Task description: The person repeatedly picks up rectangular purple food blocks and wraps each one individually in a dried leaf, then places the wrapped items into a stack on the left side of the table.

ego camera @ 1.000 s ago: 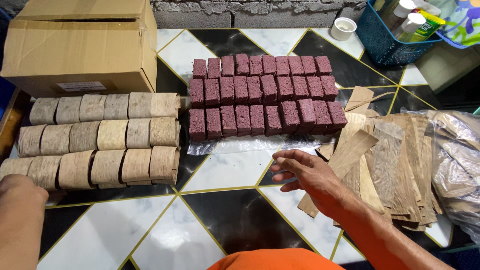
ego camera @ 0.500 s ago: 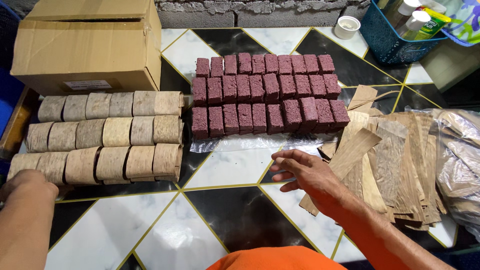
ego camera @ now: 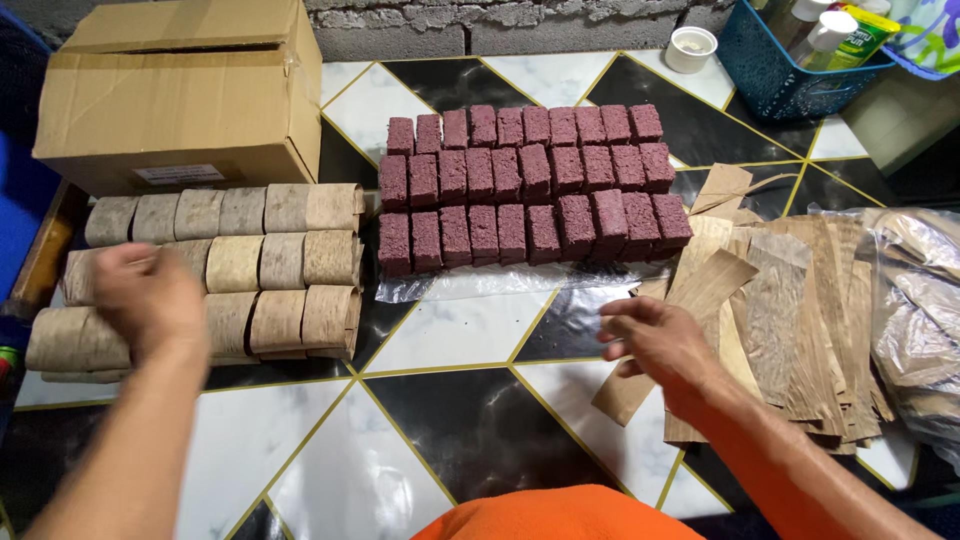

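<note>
wrapped rolls (ego camera: 250, 270), pale tan and grey bark-like bundles, lie in three rows at the left of the tiled surface, just in front of a brown cardboard box (ego camera: 180, 95) that carries a small white label low on its front face. beside the rolls on the right, dark red blocks (ego camera: 530, 185) stand in three tidy rows on a clear plastic sheet (ego camera: 480, 285) whose edge sticks out toward the person. further right, a loose heap of dry leaf strips (ego camera: 790, 310) spreads over the tiles, with a clear plastic bag (ego camera: 920, 300) of more strips at the far right edge. at the back right a blue basket (ego camera: 780, 85) holds bottles with white caps, and a small white lid (ego camera: 691, 48) sits just left of it.

the black and white tabletop (ego camera: 460, 420) with gold lines lies bare between the two arms and in front of the red blocks.

left hand (ego camera: 150, 300) is blurred over the middle and front rows of rolls, palm down, arm reaching in from the lower left; i cannot tell how its fingers are set or whether they have hold of a roll. right hand (ego camera: 655, 340) hovers at the near left edge of the leaf strips, fingers loosely curled and parted, pointing left, with nothing clearly in them.
</note>
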